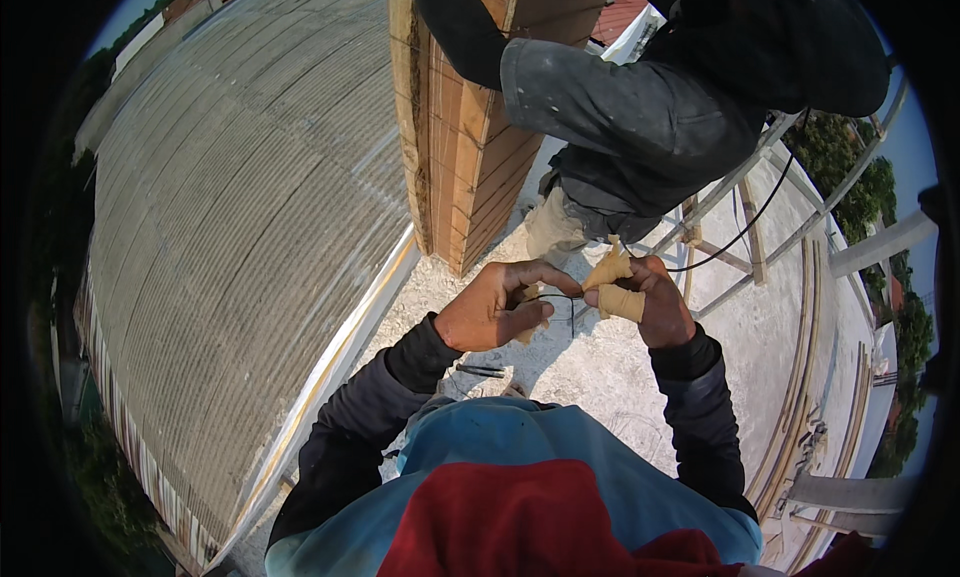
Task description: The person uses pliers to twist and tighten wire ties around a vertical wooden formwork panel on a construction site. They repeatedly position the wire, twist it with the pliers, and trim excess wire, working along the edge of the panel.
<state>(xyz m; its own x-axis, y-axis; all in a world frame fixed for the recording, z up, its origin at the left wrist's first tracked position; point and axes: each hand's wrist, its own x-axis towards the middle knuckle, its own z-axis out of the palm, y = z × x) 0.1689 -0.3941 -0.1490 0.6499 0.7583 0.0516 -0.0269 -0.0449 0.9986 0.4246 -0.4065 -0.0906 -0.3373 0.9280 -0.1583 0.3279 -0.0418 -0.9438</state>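
Observation:
In front of my chest, my left hand (490, 307) pinches a thin dark wire (573, 322) between thumb and fingers. The wire bends in a small loop and crosses the gap to the other hand. My right hand (660, 305) closes on it too, thumb and forefinger together. Tan tape (622, 302) wraps fingers of my right hand, and a little tan wrapping shows on a left finger. Exactly where the right fingertips meet the wire is hard to make out. Below my left hand, a tool with two dark handles (481, 371) shows near my waist.
A co-worker in dark clothes (640, 107) is close ahead, beside an upright wooden column form (460, 157). A black cable (745, 237) curves past metal scaffold bars (850, 182). Left lies a corrugated roof (260, 217) beyond a pale edge. Long timber strips (805, 347) lie right.

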